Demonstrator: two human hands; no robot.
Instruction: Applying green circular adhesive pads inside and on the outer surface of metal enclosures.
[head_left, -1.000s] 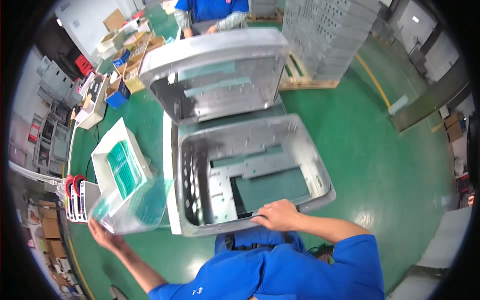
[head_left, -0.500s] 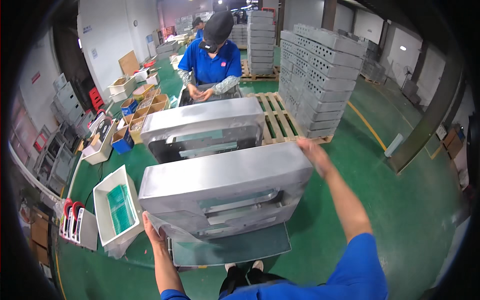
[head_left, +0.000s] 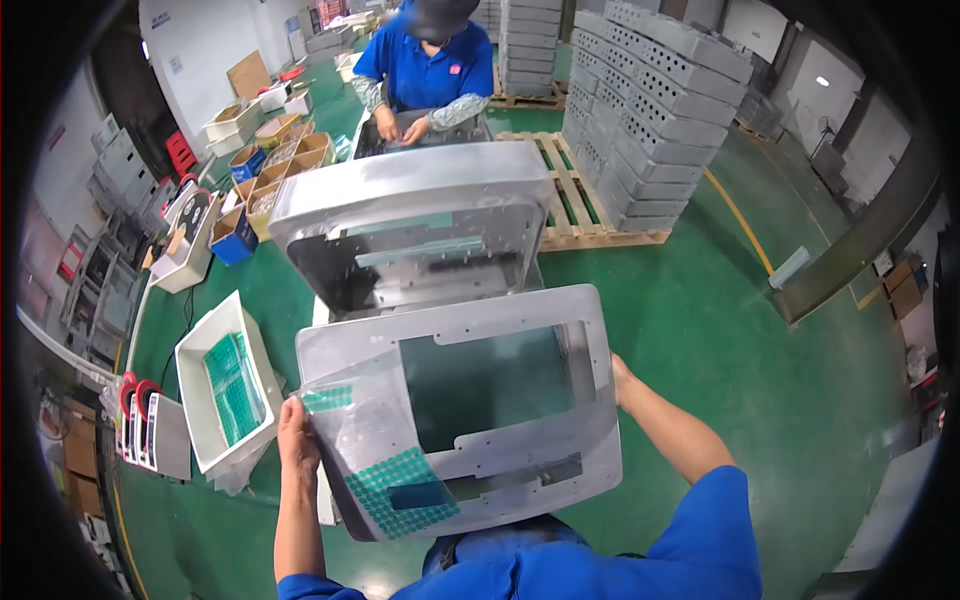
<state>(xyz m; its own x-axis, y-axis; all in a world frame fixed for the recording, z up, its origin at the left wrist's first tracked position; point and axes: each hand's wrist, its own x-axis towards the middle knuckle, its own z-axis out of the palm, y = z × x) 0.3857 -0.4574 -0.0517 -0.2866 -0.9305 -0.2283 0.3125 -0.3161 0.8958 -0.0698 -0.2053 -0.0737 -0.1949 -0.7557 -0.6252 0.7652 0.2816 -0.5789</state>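
Note:
A grey metal housing (head_left: 600, 440) is tilted toward me, its flat face with a large cut-out and a narrower slot turned up. My left hand (head_left: 297, 437) is closed at its left edge, gripping a clear sheet of green dot stickers (head_left: 365, 415) that lies across the face's left part. At the right side, my right hand (head_left: 624, 385) holds the housing, its fingers mostly hidden behind the edge. Just beyond stands a second metal housing (head_left: 410, 185), open side facing me.
To the left, a white bin (head_left: 262, 425) holds green sticker sheets (head_left: 235, 385), beside red-and-white tape dispensers (head_left: 155, 430). A co-worker in blue (head_left: 435, 75) works across from me. Stacked grey housings (head_left: 650, 120) stand on a wooden pallet (head_left: 610, 238) at right. Boxes of parts (head_left: 285, 170) sit far left.
The near housing has been tipped so its cut-out face turns upward toward me. My right hand has moved from its top right corner down to its side. The sticker sheet now spreads over the face.

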